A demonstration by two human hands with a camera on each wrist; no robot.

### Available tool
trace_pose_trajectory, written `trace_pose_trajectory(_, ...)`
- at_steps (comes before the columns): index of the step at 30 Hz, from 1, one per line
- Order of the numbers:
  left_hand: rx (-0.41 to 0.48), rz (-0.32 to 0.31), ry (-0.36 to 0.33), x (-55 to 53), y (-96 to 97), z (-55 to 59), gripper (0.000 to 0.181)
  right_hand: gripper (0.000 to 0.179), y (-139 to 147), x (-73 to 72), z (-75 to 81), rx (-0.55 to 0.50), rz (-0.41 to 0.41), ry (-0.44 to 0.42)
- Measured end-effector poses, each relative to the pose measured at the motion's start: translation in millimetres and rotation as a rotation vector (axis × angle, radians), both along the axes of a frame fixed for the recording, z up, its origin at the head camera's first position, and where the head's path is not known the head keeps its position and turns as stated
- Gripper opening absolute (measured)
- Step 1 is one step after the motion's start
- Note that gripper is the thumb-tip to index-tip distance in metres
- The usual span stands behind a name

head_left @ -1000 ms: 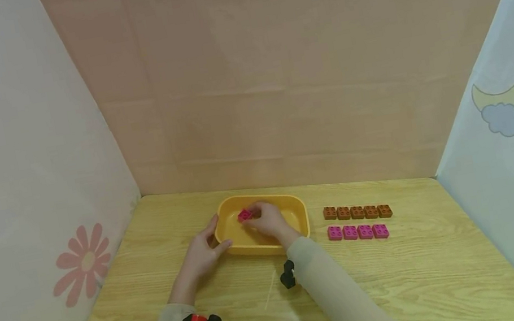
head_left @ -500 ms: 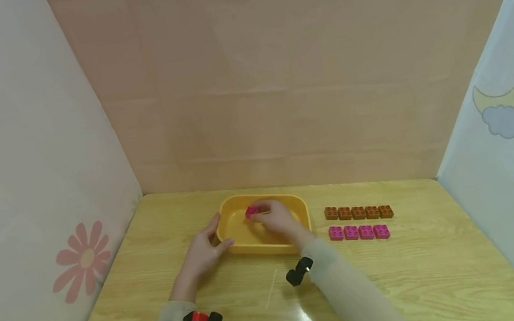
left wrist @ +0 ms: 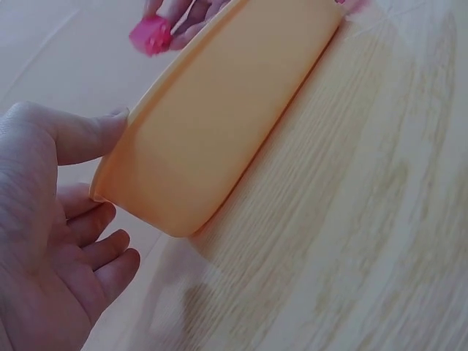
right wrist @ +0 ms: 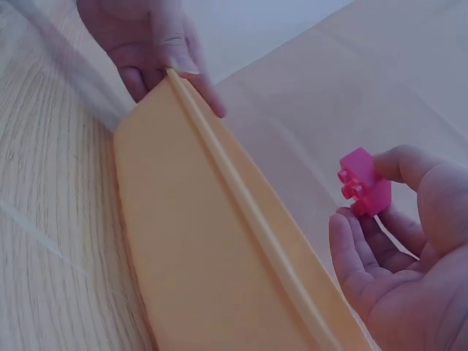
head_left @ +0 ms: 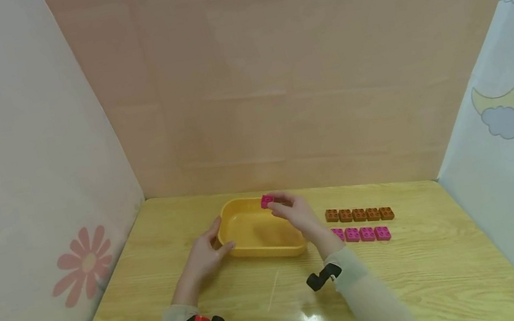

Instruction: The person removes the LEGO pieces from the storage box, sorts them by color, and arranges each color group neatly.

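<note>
A yellow plastic tray (head_left: pixel 249 233) rests on the table, its inside bare in the head view. My left hand (head_left: pixel 202 259) holds it at the left end, the thumb at the near rim and fingers round the outside. Between thumb and fingertips, my right hand (head_left: pixel 300 216) pinches a pink toy brick (head_left: pixel 266 201), raised by the tray's far right rim. The right wrist view shows this pink brick (right wrist: pixel 365 183) tilted, studs facing the tray. To the right lie a row of several brown bricks (head_left: pixel 359 215) and a row of pink bricks (head_left: pixel 367 233), partly hidden by my right wrist.
The wooden table (head_left: pixel 440 260) meets a beige back wall (head_left: pixel 271 123). Patterned pale panels close off the left (head_left: pixel 24 184) and right (head_left: pixel 511 167) sides. The black wrist cameras (head_left: pixel 324 276) sit on both forearms.
My right hand has lifted the pink brick from inside the tray and moved it right, towards the far rim. My left hand has stayed at the tray's left end.
</note>
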State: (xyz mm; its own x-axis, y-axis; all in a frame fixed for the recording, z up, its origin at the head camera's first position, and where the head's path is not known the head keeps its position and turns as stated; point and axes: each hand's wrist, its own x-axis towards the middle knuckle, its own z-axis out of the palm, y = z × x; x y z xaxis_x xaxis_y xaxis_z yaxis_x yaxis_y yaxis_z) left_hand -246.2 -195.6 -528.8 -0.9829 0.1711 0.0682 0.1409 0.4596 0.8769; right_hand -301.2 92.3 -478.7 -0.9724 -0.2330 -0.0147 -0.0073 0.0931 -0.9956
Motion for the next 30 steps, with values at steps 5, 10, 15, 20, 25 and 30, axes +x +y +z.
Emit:
trace_pose_trajectory(5,0.000,0.004,-0.010,0.8,1.0,1.7,0.084,0.053,29,1.9,2.3,-0.079,-0.010,-0.022)
trace_pose_trajectory(10,0.005,0.002,-0.012,0.6,1.4,1.5,0.083,0.053,57,5.6,5.9,-0.155,-0.049,-0.045)
trace_pose_trajectory(15,-0.003,0.009,-0.014,0.9,0.8,0.7,0.085,0.057,85,11.7,6.5,-0.192,-0.074,-0.038)
trace_pose_trajectory(20,-0.013,0.007,-0.010,1.8,0.7,2.7,0.084,0.059,116,17.6,3.3,-0.212,-0.113,-0.041)
trace_pose_trajectory(25,-0.021,0.007,-0.007,1.8,0.2,3.9,0.085,0.053,147,23.9,3.0,-0.220,-0.164,-0.036)
trace_pose_trajectory(30,-0.038,0.003,0.002,2.0,-0.3,3.7,0.085,0.034,176,33.1,5.4,-0.251,-0.159,0.013)
